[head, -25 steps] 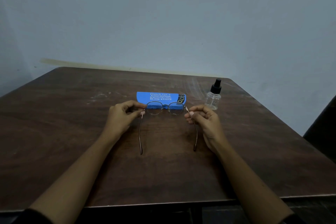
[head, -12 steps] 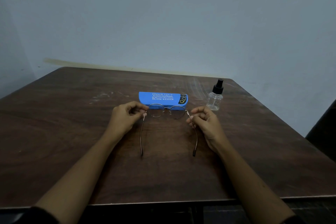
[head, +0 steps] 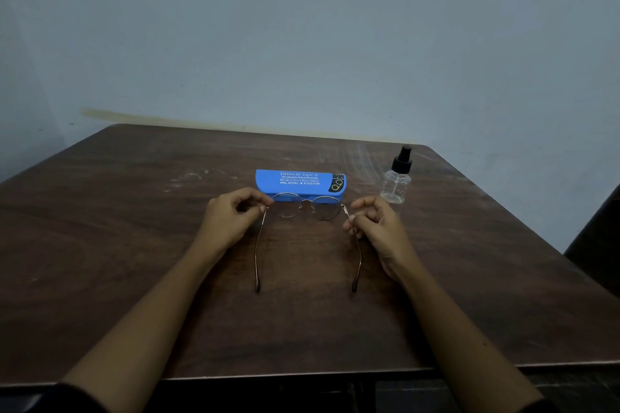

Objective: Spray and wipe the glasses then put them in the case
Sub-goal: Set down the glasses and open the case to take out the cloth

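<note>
1. The glasses [head: 307,211] lie mid-bench [head: 134,245], temples open toward six o'clock.
2. Each hinge is pinched: left hand [head: 231,218], right hand [head: 375,228].
3. At twelve o'clock the closed case [head: 298,180] rests; at one o'clock, the spray bottle [head: 396,178], judged to be fetched next.

Plain room, wooden table [head: 134,245], bare wall [head: 302,27]

We've got a dark wood table [head: 134,245]; blue case [head: 300,180], clear spray bottle [head: 397,181], glasses [head: 307,209] on it.
</note>
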The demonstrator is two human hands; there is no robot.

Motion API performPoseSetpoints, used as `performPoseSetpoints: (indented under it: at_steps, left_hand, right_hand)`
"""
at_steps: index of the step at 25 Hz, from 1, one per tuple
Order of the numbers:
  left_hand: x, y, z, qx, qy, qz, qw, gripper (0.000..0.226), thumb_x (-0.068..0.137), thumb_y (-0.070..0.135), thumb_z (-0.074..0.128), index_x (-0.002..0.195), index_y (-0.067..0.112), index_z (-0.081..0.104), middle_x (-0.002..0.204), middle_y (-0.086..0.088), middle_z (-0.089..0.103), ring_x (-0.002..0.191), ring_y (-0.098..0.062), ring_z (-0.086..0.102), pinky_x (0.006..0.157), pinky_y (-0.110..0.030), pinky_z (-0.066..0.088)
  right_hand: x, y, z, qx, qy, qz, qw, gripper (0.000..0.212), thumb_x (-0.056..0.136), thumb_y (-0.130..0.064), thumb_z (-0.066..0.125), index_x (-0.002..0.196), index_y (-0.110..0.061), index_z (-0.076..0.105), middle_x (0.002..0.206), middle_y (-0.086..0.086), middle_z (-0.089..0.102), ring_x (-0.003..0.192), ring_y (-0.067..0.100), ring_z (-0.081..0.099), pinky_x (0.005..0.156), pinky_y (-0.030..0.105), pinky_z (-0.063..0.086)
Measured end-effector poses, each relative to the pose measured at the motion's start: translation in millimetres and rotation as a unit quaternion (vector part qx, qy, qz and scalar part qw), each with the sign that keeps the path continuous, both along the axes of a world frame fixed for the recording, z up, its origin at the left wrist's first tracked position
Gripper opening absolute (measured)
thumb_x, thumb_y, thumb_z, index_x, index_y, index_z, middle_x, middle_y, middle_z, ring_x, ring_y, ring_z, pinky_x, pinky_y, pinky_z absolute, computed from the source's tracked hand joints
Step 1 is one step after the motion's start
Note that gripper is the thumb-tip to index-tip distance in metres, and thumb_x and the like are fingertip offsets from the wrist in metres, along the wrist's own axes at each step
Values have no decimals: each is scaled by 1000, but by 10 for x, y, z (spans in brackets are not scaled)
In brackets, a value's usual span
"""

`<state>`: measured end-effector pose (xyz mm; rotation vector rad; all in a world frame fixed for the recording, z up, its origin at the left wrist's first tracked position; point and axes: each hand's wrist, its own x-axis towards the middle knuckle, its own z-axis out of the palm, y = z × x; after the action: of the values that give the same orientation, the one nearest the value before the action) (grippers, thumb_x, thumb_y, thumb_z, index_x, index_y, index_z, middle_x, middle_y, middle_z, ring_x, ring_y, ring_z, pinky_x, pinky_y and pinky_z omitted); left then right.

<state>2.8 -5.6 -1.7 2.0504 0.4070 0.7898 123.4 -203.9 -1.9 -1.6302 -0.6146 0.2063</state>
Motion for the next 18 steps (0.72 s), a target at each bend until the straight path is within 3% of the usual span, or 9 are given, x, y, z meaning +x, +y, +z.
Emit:
performPoseSetpoints:
  at_steps: [4, 9, 14, 16, 18]
  left_hand:
    - [3, 7, 1, -8, -1, -1, 1000, 27, 83, 5, 58, 76, 29, 67, 80, 8, 67, 65, 6, 60, 60, -5, 45]
    - [27, -26, 10, -39, -28, -4, 999, 17, 85, 1, 53, 89, 10, 68, 76, -6, 66, 56, 5, 60, 52, -4, 44]
    - [67, 9, -28, -70, -39, 20, 997, 18, 86, 3, 53, 100, 8, 64, 76, -14, 66, 52, 0, 60, 53, -10, 50]
    - [79, 42, -53, -45, -46, 62, 996, 18, 85, 4, 53, 97, 10, 65, 81, -13, 68, 64, -10, 63, 60, -17, 51]
    - [99, 81, -60, 2, -49, 99, 994, 19, 83, 4, 55, 97, 11, 67, 92, -8, 67, 77, -17, 60, 64, -19, 46]
  right_hand:
    - [-1, 1, 9, 0, -2, 3, 1000, 24, 85, 7, 48, 85, -17, 50, 65, 4, 61, 60, 14, 52, 54, 18, 42]
    - [-12, 3, 28, 2, 0, -2, 1000, 22, 86, 7, 48, 85, -16, 50, 64, 5, 61, 59, 13, 52, 57, 21, 42]
    - [11, 29, 1, 5, 21, -23, 1000, 17, 89, 0, 46, 82, -15, 52, 65, 7, 61, 59, 14, 52, 58, 23, 42]
    - [36, 47, -36, 2, -5, -57, 998, 19, 91, -4, 45, 80, -18, 53, 67, 3, 61, 62, 13, 54, 61, 26, 45]
    - [66, 50, -65, 1, -92, -98, 991, 21, 91, -4, 45, 84, -20, 57, 74, -4, 64, 70, 12, 59, 71, 29, 48]
